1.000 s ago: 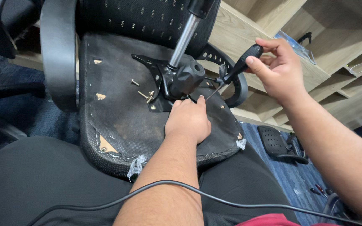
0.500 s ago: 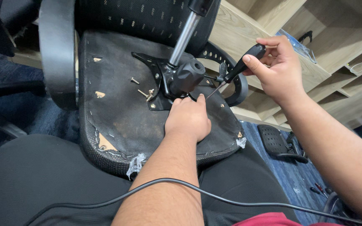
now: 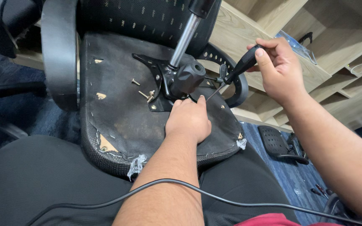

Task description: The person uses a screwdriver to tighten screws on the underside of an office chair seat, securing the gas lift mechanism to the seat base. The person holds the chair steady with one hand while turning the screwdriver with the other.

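Screwdriver worked at the underside of an upturned office chair.

The screwdriver (image 3: 236,71) slants down, its tip at the black mechanism plate (image 3: 164,81) on the seat underside (image 3: 118,121), beside the gas-lift column (image 3: 184,38). The right hand (image 3: 278,69) is raised, wrist bent, fingers clamped round the black handle. The left hand (image 3: 188,119) lies palm down on the seat, fingers curled together, fingertips touching the plate's edge. Loose screws (image 3: 146,95) lie left of the plate; a black cable (image 3: 214,199) crosses the lap.

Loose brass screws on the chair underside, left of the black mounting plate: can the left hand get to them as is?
Probably yes. The loose brass screws lie uncovered just left of the left hand, with nothing between them.
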